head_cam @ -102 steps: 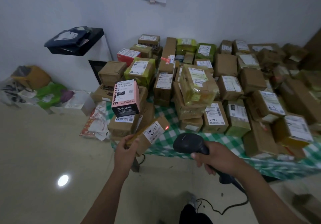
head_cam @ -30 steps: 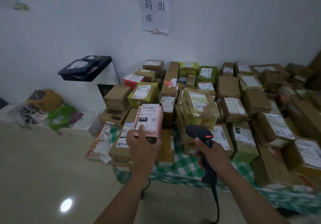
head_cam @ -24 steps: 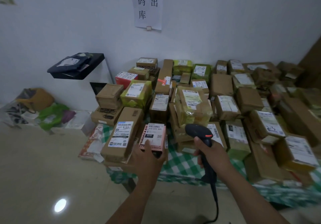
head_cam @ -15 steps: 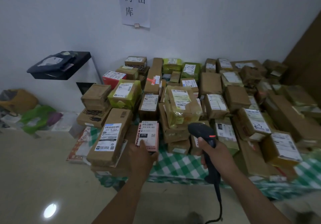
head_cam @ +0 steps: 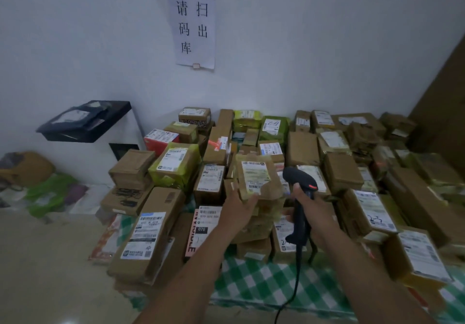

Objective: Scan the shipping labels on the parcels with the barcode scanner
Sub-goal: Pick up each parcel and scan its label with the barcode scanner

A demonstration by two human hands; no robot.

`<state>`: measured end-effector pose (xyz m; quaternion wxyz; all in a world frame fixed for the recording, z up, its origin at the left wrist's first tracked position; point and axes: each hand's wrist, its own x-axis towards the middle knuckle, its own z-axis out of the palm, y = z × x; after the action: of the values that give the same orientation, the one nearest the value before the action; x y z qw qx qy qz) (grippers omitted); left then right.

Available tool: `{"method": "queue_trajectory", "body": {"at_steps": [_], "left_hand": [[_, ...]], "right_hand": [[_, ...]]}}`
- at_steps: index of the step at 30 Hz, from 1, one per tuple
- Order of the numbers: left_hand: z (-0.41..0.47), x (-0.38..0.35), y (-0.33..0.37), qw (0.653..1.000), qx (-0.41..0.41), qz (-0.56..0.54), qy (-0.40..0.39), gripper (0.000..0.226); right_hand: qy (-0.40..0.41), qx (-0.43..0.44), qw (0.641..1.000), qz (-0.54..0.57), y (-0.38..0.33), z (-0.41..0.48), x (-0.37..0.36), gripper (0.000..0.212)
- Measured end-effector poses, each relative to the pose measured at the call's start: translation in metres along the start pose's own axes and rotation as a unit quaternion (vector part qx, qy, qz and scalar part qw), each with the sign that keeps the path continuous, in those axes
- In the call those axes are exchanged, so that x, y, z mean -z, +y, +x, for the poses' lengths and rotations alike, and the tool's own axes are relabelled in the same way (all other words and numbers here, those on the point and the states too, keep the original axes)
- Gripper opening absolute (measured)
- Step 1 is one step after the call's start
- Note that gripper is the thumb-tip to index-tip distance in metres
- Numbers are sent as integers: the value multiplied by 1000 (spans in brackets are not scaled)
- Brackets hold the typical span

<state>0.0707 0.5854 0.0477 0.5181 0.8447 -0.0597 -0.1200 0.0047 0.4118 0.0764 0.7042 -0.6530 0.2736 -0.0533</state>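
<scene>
My right hand (head_cam: 313,208) grips the handle of a black corded barcode scanner (head_cam: 300,185), its head up beside a brown taped parcel (head_cam: 259,177) with a white shipping label facing me. My left hand (head_cam: 239,206) holds that parcel at its lower left edge. The pink and black box (head_cam: 201,225) lies on the pile just left of my left forearm, its label up. Many labelled cardboard parcels cover the green checked tablecloth (head_cam: 264,283).
A long brown box (head_cam: 151,233) lies at the pile's left front. A yellow-green parcel (head_cam: 176,164) sits behind it. A white cabinet with a black top (head_cam: 88,122) stands at the left wall, bags (head_cam: 45,193) on the floor. A paper sign (head_cam: 192,24) hangs on the wall.
My left hand set the pink box down on the pile and moved right to take hold of the brown taped parcel. The scanner stayed raised in my right hand; the view shifted closer.
</scene>
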Motion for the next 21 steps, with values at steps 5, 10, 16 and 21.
{"method": "queue_trajectory", "body": {"at_steps": [5, 10, 16, 21], "left_hand": [[-6, 8, -3, 995, 64, -71, -23, 50], [-24, 37, -3, 988, 36, -149, 27, 30], [-66, 75, -40, 968, 37, -197, 152, 35], [-90, 95, -86, 965, 63, -196, 160, 34]], "right_hand": [[-58, -3, 998, -39, -3, 8, -15, 60], [-76, 46, 996, -32, -8, -8, -34, 56], [-145, 46, 988, -31, 1, -48, -83, 58], [-155, 24, 986, -58, 27, -75, -117, 39]]}}
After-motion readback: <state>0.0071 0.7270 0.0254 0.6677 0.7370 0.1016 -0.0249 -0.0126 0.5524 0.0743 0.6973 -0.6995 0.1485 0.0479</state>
